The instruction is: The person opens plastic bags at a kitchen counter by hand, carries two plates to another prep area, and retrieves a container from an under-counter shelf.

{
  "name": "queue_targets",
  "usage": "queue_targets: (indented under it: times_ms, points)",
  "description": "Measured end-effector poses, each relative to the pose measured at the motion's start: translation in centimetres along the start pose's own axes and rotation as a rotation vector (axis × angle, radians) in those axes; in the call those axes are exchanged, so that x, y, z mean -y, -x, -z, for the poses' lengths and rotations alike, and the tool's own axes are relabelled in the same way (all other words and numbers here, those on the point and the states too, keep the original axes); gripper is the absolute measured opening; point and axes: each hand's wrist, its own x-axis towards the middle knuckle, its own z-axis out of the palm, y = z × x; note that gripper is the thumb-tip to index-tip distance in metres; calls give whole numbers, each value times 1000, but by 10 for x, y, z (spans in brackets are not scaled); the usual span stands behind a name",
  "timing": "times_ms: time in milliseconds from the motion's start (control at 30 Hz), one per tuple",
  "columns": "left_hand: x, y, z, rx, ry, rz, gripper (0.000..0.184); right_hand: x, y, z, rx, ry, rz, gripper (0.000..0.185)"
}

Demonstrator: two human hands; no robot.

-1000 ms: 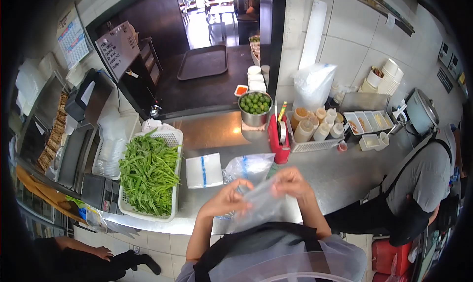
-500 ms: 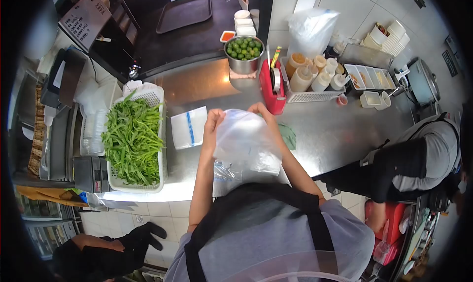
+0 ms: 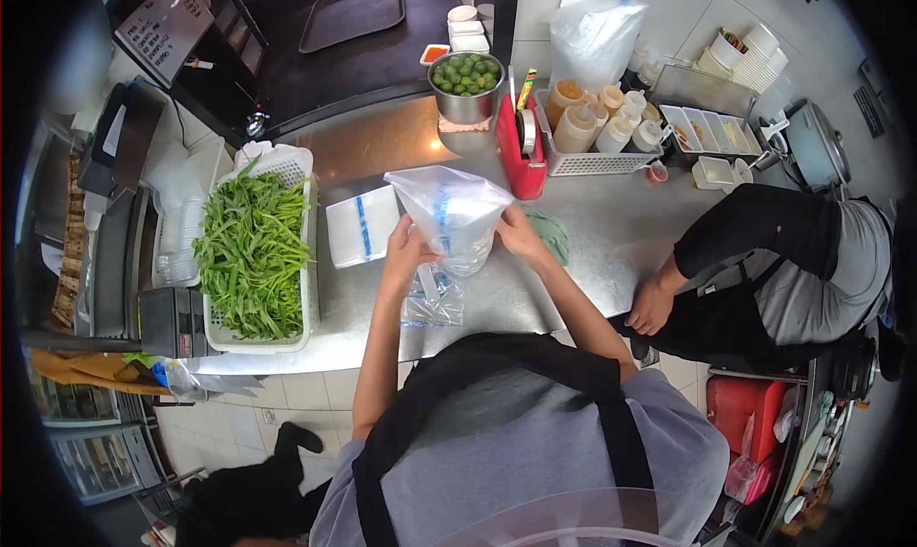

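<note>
A clear plastic bag [image 3: 449, 208], wide open at its top, stands over the steel counter between my hands. My left hand [image 3: 411, 249] is closed on its lower left side, and my right hand [image 3: 519, 234] holds its right edge. Some fingers are hidden by the bag. Left of it lies a white stack with a blue stripe [image 3: 363, 227]. Below the bag, nearer to me, is a flat clear plastic packet [image 3: 433, 299]. A green cloth [image 3: 547, 237] lies just beyond my right hand.
A white basket of leafy greens [image 3: 310, 299] stands at the left. Behind are a pot of green fruit [image 3: 466, 103], a red holder [image 3: 521, 160] and a basket of bottles [image 3: 602, 162]. A co-worker [image 3: 802, 260] is at the right; another person [image 3: 248, 485] is lower left.
The bag was stretched between my hands, then raised; now it is lower and its mouth is open. The co-worker's hand at the right has come up from the red containers toward the counter edge.
</note>
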Motion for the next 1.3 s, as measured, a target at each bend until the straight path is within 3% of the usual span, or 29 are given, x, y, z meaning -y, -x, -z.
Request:
queue_targets:
  times_ms: [33,133,167,233,333,533,667,767,833,867,933,1000,1067,1133,1200,1300]
  points:
    - [0,2,7,-2,-94,-103,35,7,6,3,-25,181,231,38]
    - [-24,-3,13,-178,-562,-559,41,62,30,-5,-45,116,632,68]
    - [-33,2,5,-153,-240,-433,39,77,35,-13,-38,124,669,79]
    - [-19,-8,-5,-51,-180,-396,40,95,38,-34,-29,138,740,103]
    - [-14,-8,-29,50,-45,-398,46,70,32,-51,-36,108,529,109]
    - [29,-12,-22,70,71,-330,61,1,19,-46,-107,294,548,95]
    - [35,-13,-30,27,124,-360,59,-20,10,-45,-81,191,462,91]
    - [42,-22,-23,72,-47,-320,55,-26,-1,-38,-53,202,445,88]
    - [61,-32,-8,134,-330,-309,51,-23,-4,-33,-48,197,448,85]
    - [68,-38,-1,160,-473,-305,49,-21,-1,-27,-29,312,431,81]
    - [52,-19,-1,102,-755,-512,46,-11,6,-6,2,541,432,73]
    - [29,6,4,116,-869,-459,47,37,31,18,-23,914,668,56]
    - [25,31,16,134,-1024,-229,50,36,50,36,-236,1026,630,42]
    - [31,39,28,345,-1077,-131,47,8,65,46,-471,1129,354,31]
    - [34,45,19,413,-966,-292,51,-6,72,59,-262,1046,121,28]
    - [28,49,-11,393,-799,-531,56,5,78,41,99,202,65,21]
